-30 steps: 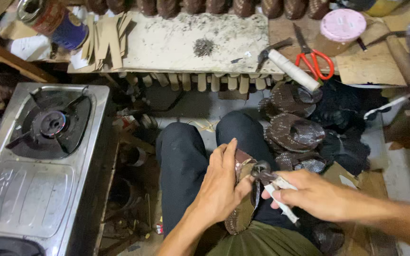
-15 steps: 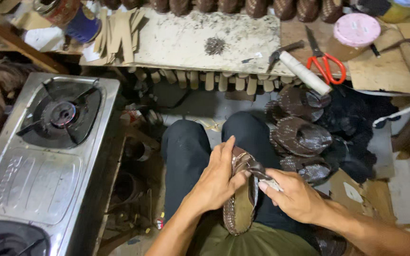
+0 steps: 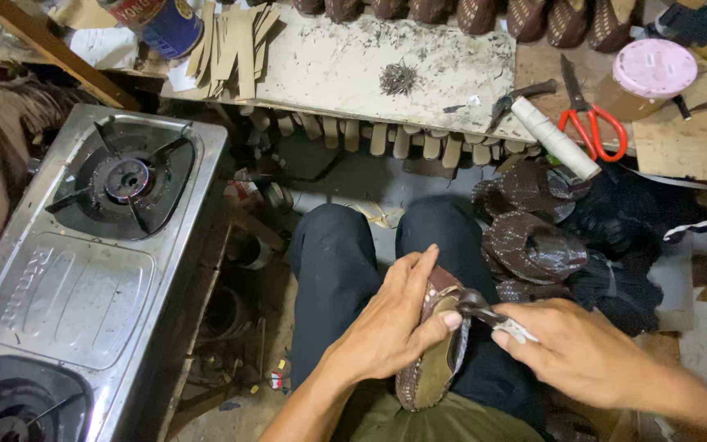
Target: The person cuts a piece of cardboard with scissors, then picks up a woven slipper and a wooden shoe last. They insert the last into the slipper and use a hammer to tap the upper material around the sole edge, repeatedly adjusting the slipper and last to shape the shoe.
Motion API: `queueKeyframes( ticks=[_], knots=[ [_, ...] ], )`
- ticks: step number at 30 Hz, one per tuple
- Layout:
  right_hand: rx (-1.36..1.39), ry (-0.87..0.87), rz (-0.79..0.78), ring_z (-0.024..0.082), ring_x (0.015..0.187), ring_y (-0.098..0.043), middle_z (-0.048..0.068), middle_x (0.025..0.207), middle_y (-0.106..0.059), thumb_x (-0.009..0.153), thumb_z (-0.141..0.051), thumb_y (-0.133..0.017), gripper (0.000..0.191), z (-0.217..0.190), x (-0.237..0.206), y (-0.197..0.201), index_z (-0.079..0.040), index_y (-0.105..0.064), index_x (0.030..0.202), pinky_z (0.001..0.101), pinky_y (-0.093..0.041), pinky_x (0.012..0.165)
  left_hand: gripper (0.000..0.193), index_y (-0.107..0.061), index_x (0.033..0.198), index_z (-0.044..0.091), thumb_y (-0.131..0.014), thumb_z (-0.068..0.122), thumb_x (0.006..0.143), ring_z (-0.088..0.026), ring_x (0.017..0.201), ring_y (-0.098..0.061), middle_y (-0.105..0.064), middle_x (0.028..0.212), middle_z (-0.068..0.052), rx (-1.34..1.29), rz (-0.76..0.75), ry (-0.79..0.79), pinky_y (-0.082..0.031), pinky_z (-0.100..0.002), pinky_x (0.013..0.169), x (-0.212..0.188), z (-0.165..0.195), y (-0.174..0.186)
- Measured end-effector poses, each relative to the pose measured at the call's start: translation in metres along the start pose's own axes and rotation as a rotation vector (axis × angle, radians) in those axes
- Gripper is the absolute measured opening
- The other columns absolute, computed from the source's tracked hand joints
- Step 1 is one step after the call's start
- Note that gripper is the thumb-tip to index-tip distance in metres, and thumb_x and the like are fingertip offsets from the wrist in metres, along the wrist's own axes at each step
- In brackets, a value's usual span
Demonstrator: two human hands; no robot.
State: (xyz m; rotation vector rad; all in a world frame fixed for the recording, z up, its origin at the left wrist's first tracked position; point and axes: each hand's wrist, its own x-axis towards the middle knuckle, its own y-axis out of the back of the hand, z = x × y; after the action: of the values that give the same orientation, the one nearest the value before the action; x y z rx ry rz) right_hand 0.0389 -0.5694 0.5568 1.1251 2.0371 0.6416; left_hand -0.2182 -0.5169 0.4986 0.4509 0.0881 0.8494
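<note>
With the right hand [image 3: 583,356] having closed in from a second ago, it is gripping pincers [image 3: 484,311] at the shoe [image 3: 435,368] that the left hand [image 3: 386,327] is clasping.

A cramped shoemaking workshop — brown woven shoe uppers [image 3: 533,245] heaped on the floor, red-handled scissors [image 3: 591,123], a tack pile [image 3: 398,78] on the scarred workboard [image 3: 329,65] — beside a gas stove [image 3: 83,270].

Brown shoe [image 3: 434,360] sole-up on lap
</note>
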Motion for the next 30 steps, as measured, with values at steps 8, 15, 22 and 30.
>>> queueKeyframes(
  ticks=[8, 15, 22, 30],
  knots=[
    [0.099, 0.265, 0.334, 0.034, 0.070, -0.071, 0.020, 0.084, -0.070, 0.094, -0.026, -0.063, 0.030, -0.001, 0.025, -0.043, 0.000, -0.063, 0.109, 0.0387, -0.053, 0.057, 0.075, -0.028, 0.157, -0.005, -0.056, 0.037, 0.102, -0.044, 0.141, -0.045, -0.042, 0.152, -0.028, -0.028, 0.069, -0.007, -0.038, -0.046, 0.116, -0.001, -0.019, 0.007],
    [-0.004, -0.287, -0.263, 0.034, 0.062, -0.069, 0.017, 0.066, -0.064, 0.098, -0.038, -0.057, 0.031, -0.003, 0.028, 0.012, -0.008, -0.066, 0.099, 0.0412, -0.052, 0.063, 0.072, -0.031, 0.155, -0.004, -0.058, 0.037, 0.102, -0.045, 0.138, -0.045, -0.041, 0.151, -0.028, -0.014, 0.077, 0.041, -0.039, -0.047, 0.113, 0.004, -0.016, 0.008],
    [0.075, 0.035, 0.159, 0.027, 0.053, -0.061, 0.012, 0.060, -0.061, 0.093, -0.032, -0.061, 0.027, 0.007, 0.043, -0.036, -0.005, -0.065, 0.093, 0.0416, -0.048, 0.052, 0.058, -0.042, 0.149, 0.000, -0.050, 0.032, 0.101, -0.039, 0.131, -0.054, -0.050, 0.145, -0.023, -0.106, 0.200, 0.133, -0.042, -0.043, 0.110, 0.002, -0.028, 0.009],
    [0.126, -0.391, -0.052, 0.019, 0.056, -0.062, 0.011, 0.062, -0.060, 0.095, -0.035, -0.064, 0.025, 0.016, 0.053, -0.006, -0.018, -0.071, 0.111, 0.0372, -0.054, 0.055, 0.059, -0.039, 0.150, 0.002, -0.045, 0.032, 0.100, -0.035, 0.139, -0.050, -0.051, 0.147, -0.020, -0.249, 0.221, 0.274, -0.037, -0.039, 0.114, -0.004, -0.057, 0.027]
  ],
)
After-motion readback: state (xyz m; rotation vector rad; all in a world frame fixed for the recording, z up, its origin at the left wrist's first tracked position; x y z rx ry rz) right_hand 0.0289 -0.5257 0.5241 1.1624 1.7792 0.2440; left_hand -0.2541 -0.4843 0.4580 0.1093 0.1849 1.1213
